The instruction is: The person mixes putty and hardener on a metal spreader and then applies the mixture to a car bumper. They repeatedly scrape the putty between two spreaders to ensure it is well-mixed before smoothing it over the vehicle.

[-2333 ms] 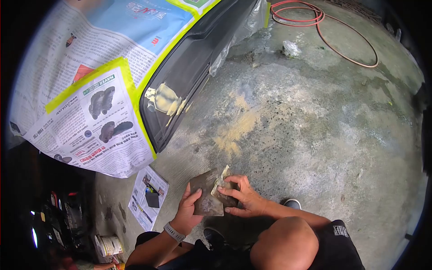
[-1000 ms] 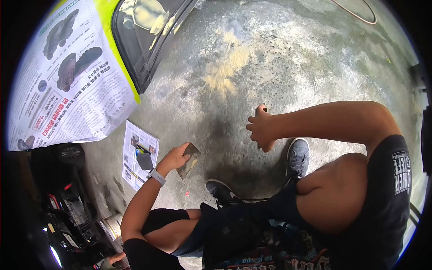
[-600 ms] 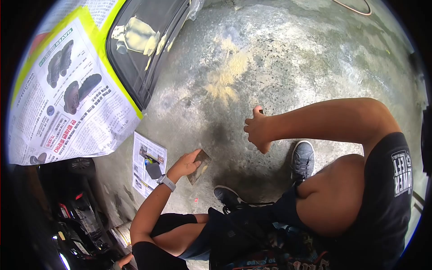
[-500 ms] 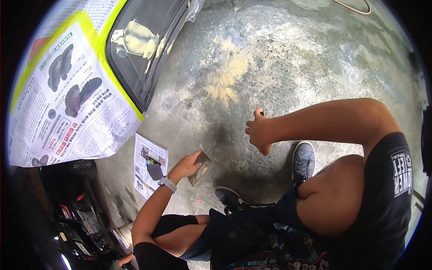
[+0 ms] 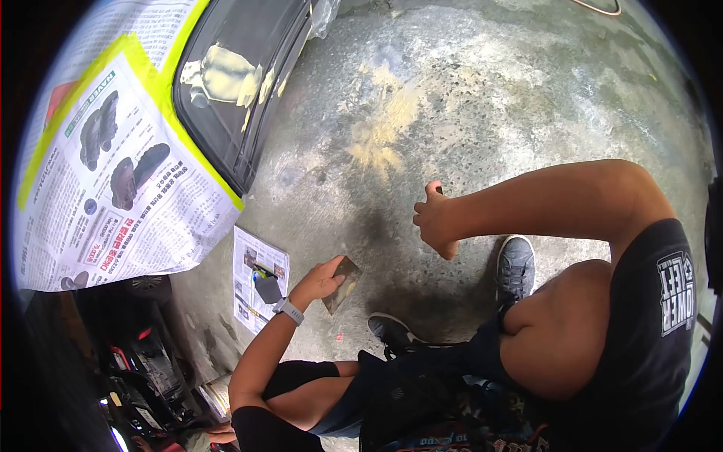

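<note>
My left hand (image 5: 318, 280), with a grey watch on its wrist, grips a thin brownish-grey square plate (image 5: 344, 288) with a pale yellow smear. My right hand (image 5: 434, 224) is out over the concrete floor, its fingers curled. A small dark bit (image 5: 439, 190) shows by its thumb, but I cannot make out what it is. Ahead on the left is a dark car panel (image 5: 218, 120) with pale yellow filler-like patches (image 5: 226, 75). Newspaper (image 5: 128, 173) and bright yellow-green tape (image 5: 192, 143) cover the area around it.
A printed sheet (image 5: 248, 316) lies on the floor left of my left hand, with a dark grey flat piece (image 5: 267, 290) on it. Dark machinery (image 5: 151, 354) stands at lower left, near another person's hand (image 5: 222, 433). A hose (image 5: 602, 10) lies at top right.
The view has shifted slightly, so the panel and floor sheet appear a little moved. Both hands keep nearly the same pose, and the left still holds the plate.
</note>
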Available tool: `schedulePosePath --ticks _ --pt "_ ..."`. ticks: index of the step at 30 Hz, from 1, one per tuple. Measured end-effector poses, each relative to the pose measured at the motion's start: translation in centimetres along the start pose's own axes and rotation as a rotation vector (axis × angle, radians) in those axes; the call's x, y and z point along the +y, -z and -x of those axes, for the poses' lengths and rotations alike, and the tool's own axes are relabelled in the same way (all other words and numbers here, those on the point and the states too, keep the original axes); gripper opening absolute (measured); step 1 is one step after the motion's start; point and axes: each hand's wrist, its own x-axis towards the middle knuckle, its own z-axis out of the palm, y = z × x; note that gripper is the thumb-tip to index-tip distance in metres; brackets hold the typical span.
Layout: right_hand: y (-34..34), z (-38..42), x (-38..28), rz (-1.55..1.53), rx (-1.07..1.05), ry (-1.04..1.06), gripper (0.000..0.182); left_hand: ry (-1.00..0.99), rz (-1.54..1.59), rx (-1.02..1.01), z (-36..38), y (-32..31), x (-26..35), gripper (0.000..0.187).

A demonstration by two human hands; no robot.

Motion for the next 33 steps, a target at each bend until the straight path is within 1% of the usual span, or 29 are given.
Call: schedulePosePath --ticks 2,5,8,12,17,21,26,29,33 --pt "0.0 -0.1 0.1 -0.008 -0.001 0.009 0.042 0.032 0.014 -0.043 0.0 0.1 0.1 0.053" --pt "-0.2 -0.2 0.2 -0.003 -0.005 -0.001 0.042 0.057 -0.032 -0.030 -0.1 -0.1 -0.2 0.056" --pt "0.0 0.1 0.2 -0.002 -0.022 -0.004 0.042 0.054 -0.003 -0.039 -0.3 -0.4 -0.8 0.058" --pt "-0.4 -0.2 0.2 0.012 -0.009 -0.009 0.042 0.011 -0.010 -0.010 -0.3 -0.5 -0.7 0.056" --pt "-0.4 -0.2 0.1 0.016 0.003 -0.004 0.042 -0.010 0.024 -0.025 -0.3 -0.3 -0.1 0.053" --pt "-0.3 -0.1 0.2 0.012 -0.009 -0.002 0.042 -0.018 -0.005 -0.028 -0.6 -0.3 -0.5 0.053" --pt "-0.6 -0.2 0.2 0.019 -0.002 -0.006 0.042 0.020 -0.060 -0.030 -0.7 -0.5 -0.7 0.052" --pt "-0.5 0.0 0.3 0.017 -0.028 -0.002 0.042 0.018 -0.045 -0.042 -0.8 -0.5 -1.1 0.056" --pt "-0.4 0.0 0.2 0.014 -0.021 -0.016 0.042 -0.013 -0.043 -0.025 -0.9 -0.7 -1.6 0.056"
